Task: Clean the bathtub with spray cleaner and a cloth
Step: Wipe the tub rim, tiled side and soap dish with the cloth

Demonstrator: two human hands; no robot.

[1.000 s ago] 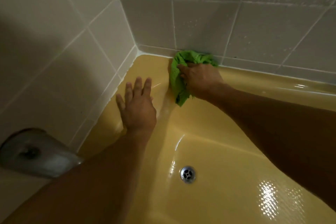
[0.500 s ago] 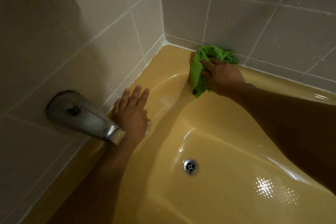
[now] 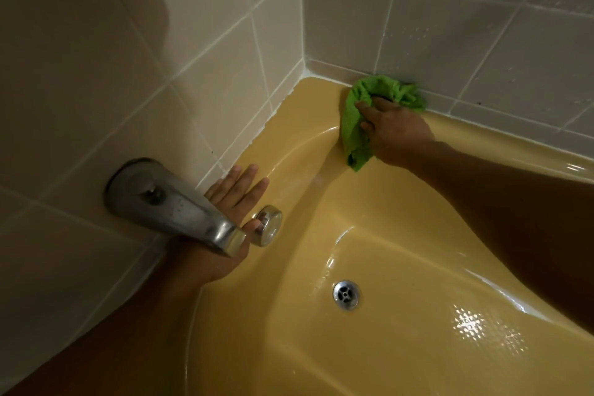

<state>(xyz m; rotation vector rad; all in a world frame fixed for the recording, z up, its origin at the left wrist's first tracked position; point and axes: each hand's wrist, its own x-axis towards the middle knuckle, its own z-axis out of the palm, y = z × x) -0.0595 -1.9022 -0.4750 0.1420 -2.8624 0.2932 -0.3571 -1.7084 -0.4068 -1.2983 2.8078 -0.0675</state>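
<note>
The yellow bathtub [image 3: 401, 347] fills the lower right of the head view. My right hand [image 3: 393, 132] grips a crumpled green cloth [image 3: 352, 125] against the tub's far rim, close to the corner where the tiled walls meet. My left hand [image 3: 236, 202] lies flat with straight fingers on the tub's end wall, partly hidden behind the metal spout [image 3: 180, 209]. No spray cleaner is in view.
A round chrome overflow cap [image 3: 268, 230] sits on the tub wall beside my left thumb. The chrome drain [image 3: 345, 295] is in the tub floor. Grey tiled walls [image 3: 160, 58] close in on the left and back.
The view has swung left and back, bringing the spout and overflow cap into sight. My right hand keeps the cloth at the back rim near the corner. My left hand stays flat on the tub.
</note>
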